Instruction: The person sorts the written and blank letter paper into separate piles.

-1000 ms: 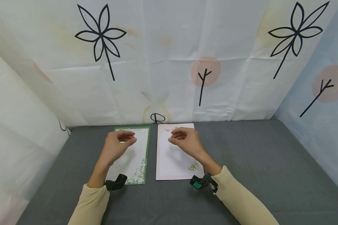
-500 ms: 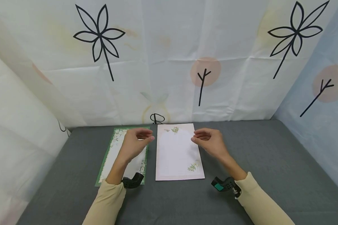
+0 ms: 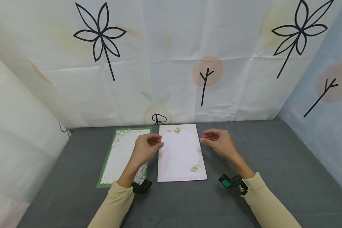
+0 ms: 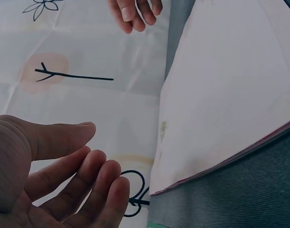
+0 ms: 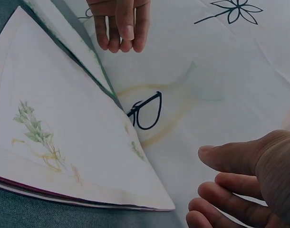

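Observation:
Two stacks or sheets of decorated paper lie side by side on the grey table. The left one is white letter paper with a green floral border; the right is pale pink letter paper with small green sprigs. In the right wrist view the pink paper shows several layers at its edge. My left hand hovers over the gap between the papers, fingers loosely bent, holding nothing. Just beyond the pink paper's right edge, my right hand hovers in the same relaxed pose, thumb apart from the fingers.
Grey cloth covers the table. A white printed curtain hangs along the back edge, with more fabric on the right side. Dark camera mounts sit on both wrists.
Both hands have moved to the right. The left went from above the green-bordered paper to the gap, and the right from above the pink paper to past its right edge. The papers stay put.

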### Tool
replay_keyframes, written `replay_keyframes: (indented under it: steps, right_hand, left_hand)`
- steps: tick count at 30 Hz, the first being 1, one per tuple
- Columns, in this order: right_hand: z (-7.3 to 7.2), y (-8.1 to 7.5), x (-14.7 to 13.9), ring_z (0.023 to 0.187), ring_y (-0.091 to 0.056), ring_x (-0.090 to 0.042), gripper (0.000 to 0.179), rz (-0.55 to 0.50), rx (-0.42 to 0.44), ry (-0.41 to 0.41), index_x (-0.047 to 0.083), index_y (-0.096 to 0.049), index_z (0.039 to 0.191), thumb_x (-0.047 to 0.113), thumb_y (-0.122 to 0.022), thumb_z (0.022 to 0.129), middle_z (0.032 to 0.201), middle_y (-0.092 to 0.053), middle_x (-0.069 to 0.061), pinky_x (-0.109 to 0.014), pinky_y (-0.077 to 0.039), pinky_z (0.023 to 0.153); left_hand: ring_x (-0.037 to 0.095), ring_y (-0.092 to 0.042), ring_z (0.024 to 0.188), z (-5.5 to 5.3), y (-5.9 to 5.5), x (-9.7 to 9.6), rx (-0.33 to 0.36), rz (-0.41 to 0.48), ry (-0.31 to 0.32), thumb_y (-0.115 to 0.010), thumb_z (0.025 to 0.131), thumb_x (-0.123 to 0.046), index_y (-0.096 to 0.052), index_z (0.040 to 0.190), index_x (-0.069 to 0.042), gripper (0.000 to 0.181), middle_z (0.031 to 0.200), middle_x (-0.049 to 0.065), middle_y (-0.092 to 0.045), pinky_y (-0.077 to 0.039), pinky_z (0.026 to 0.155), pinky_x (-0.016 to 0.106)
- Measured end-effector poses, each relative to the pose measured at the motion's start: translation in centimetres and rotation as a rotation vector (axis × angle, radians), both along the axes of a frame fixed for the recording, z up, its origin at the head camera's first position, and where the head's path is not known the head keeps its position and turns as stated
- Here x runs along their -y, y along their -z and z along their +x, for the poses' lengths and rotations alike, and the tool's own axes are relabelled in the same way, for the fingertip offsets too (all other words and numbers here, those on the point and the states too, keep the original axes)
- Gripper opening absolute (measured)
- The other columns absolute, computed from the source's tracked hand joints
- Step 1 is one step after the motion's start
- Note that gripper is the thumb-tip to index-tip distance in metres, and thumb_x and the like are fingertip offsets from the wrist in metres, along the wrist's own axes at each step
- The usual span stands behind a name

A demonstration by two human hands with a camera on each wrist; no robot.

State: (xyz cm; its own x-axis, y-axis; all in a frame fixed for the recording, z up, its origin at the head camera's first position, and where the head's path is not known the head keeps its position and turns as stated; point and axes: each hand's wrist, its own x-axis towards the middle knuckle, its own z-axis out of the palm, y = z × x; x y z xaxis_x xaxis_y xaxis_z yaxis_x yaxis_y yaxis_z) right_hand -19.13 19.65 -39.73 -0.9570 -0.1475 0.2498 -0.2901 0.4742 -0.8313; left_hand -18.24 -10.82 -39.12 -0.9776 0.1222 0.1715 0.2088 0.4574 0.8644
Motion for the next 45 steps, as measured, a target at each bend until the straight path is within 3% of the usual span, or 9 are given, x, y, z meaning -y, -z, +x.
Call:
replay_keyframes:
  steps: [11,24,35,45]
  right_hand:
    - [-1.0,1.6,-0.8,0.094,-0.070,-0.035,0.041,0.038,0.071,0.013,-0.009,-0.069,0.120,0.015,-0.081,0.089,0.105,-0.073,-0.021,-0.034,-0.056,0.074]
    - [-1.4,2.2,-0.8,0.094,-0.069,-0.030,0.045,0.141,0.166,0.035,-0.008,-0.070,0.117,0.021,-0.083,0.086,0.105,-0.073,-0.019,-0.035,-0.056,0.075]
    - [-1.2,2.4,-0.5,0.089,-0.066,-0.025,0.049,0.188,0.156,0.009,-0.008,-0.071,0.114,0.027,-0.085,0.082,0.101,-0.071,-0.016,-0.039,-0.054,0.078]
    - [-1.4,2.8,-0.2,0.101,-0.061,-0.031,0.057,0.300,0.187,-0.024,-0.008,-0.066,0.126,0.027,-0.084,0.085,0.115,-0.067,-0.020,-0.048,-0.051,0.088]
  left_hand:
    - [0.027,-0.069,0.092,-0.6,1.5,0.1,0.056,-0.020,-0.048,-0.078,0.088,-0.004,-0.072,0.116,0.005,0.030,0.097,0.010,-0.070,-0.057,0.082,0.042]
    - [0.024,-0.067,0.088,-1.1,2.6,0.0,0.095,-0.106,-0.078,-0.081,0.086,-0.005,-0.072,0.115,0.006,0.033,0.096,0.011,-0.071,-0.057,0.079,0.040]
    - [0.023,-0.063,0.089,-1.2,3.4,0.1,0.136,-0.139,-0.074,-0.082,0.085,-0.007,-0.070,0.119,0.005,0.038,0.099,0.010,-0.069,-0.055,0.078,0.039]
    - [0.022,-0.059,0.088,-1.2,3.6,0.0,0.175,-0.162,-0.042,-0.082,0.085,-0.008,-0.067,0.124,0.008,0.045,0.098,0.009,-0.066,-0.052,0.078,0.039]
